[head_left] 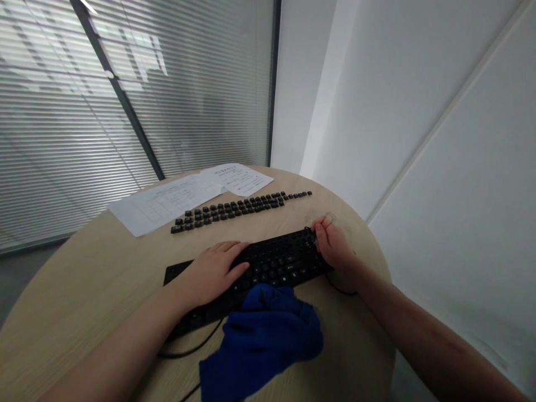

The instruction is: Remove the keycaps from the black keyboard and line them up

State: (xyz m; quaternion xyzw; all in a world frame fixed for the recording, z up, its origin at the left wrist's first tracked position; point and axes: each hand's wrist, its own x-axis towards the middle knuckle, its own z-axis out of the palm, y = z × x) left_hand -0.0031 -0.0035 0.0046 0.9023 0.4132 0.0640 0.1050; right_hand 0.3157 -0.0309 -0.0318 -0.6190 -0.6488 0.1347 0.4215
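A black keyboard (272, 266) lies at a slant on the round table, with keycaps gone from part of its upper area. My left hand (215, 272) rests flat on its left half, fingers spread over the edge and keys. At the keyboard's upper right corner, my right hand (329, 240) pinches a thin wire tool (330, 216). Beyond the keyboard, loose black keycaps (226, 210) stand in rows. A blue cloth (268, 335) lies crumpled against the keyboard's near edge.
Printed paper sheets (167, 202) lie at the far left of the wooden table (96, 279). A black cable (192, 350) runs below the keyboard and cloth. Behind are blinds (209, 95) and a white wall (397, 100) close on the right.
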